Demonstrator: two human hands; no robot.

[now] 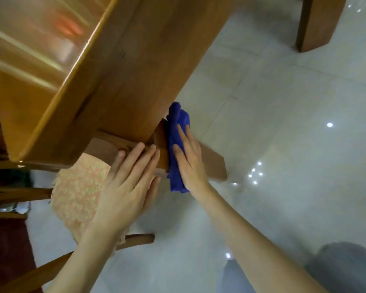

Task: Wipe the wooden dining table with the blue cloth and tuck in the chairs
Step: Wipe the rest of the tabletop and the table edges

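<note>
Forearms first, bare, reaching forward from the bottom edge. Left grip (127,187) laid flat on the top rail of a wooden chair (211,163), fingers straight and spread, curled round nothing. Right grip (190,163) just beside it, also flat with straight fingers, pressing the blue cloth (175,132) against that same rail; nothing pinched. Cloth bunched lengthwise across the rail, upper end close under the counter (135,70) apron. Probably the tucking-in step; wiping done or only paused, cannot tell which. Floral seat cushion (78,187) seemingly partly under the counter already. Next, likely: an even push from both palms, straight in, minding the rail against the apron and the cloth against slipping off. Counter top glossy, streaked with reflections, blurred. Below, pale polished floor (283,102) tiles dotted with lamp glints; counter leg (317,24) at upper right; more chair woodwork at far left.
</note>
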